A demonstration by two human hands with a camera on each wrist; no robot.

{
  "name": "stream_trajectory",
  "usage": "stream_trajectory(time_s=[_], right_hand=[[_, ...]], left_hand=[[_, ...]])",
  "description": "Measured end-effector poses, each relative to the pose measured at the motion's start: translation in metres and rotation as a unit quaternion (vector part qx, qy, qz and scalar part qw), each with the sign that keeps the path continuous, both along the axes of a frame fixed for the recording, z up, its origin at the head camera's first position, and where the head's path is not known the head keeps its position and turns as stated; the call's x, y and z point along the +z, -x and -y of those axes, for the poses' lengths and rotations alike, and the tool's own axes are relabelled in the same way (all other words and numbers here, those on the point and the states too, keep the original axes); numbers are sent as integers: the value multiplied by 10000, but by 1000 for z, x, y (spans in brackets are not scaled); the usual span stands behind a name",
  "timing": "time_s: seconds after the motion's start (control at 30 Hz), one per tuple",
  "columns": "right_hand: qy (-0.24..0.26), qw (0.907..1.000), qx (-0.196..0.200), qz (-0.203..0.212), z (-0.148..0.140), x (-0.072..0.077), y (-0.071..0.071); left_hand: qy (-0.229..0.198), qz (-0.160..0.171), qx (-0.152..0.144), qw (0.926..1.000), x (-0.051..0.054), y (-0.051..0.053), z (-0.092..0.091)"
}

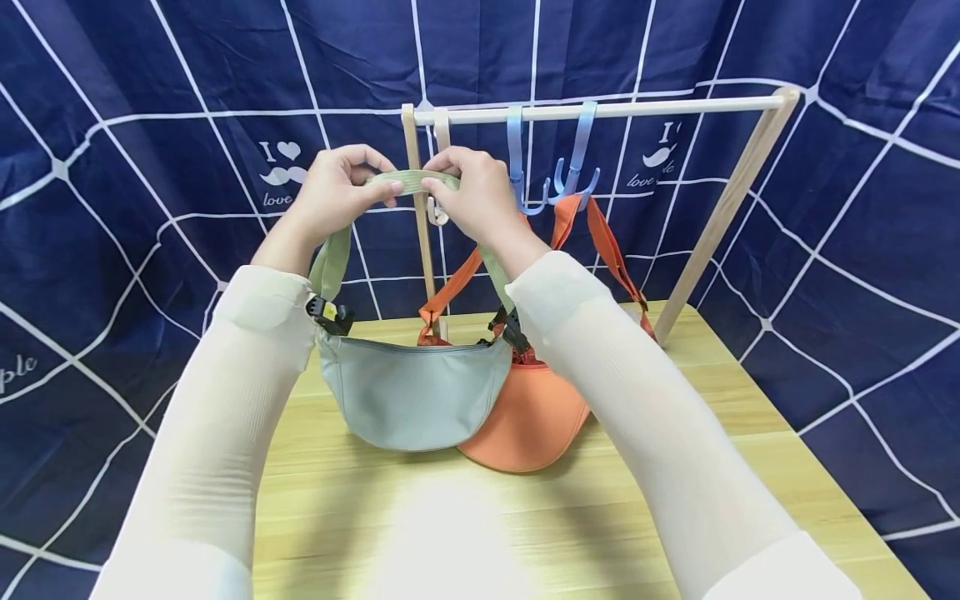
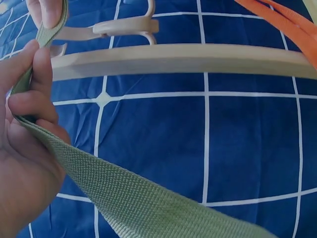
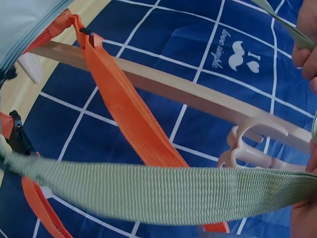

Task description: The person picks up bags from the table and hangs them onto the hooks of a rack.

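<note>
A grey waist bag with black buckles hangs by its pale green webbing strap, held up in front of the rack. My left hand pinches the strap between thumb and fingers; in the left wrist view the webbing runs down from those curled fingers. A short way to the right, my right hand pinches the same strap, leaving a short stretch between the hands. Behind the grey bag, an orange bag hangs by its orange strap from a blue hook, partly hidden.
The wooden rack's bar carries another blue hook and a beige hook, which is just behind my hands. A slanted post stands at the right of the wooden table. Dark blue gridded cloth surrounds it.
</note>
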State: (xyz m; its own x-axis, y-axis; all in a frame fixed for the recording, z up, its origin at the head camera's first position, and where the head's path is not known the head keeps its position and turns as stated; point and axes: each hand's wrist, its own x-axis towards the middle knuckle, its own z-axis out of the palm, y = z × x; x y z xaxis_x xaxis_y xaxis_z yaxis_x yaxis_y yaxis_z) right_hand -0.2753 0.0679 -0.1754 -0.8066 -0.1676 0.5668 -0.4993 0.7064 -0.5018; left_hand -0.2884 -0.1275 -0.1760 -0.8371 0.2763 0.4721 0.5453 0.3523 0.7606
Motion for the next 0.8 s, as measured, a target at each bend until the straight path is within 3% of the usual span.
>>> stream_trajectory(time_s=[0.37,0.8], right_hand=[[366,9977,-443,354,-4,-8,2],[443,9955,-836,99,-4,-19,2]], left_hand=[[-52,-78,451,9989,-5,6,-18],[-231,-303,801,9961,-16,14,-31]])
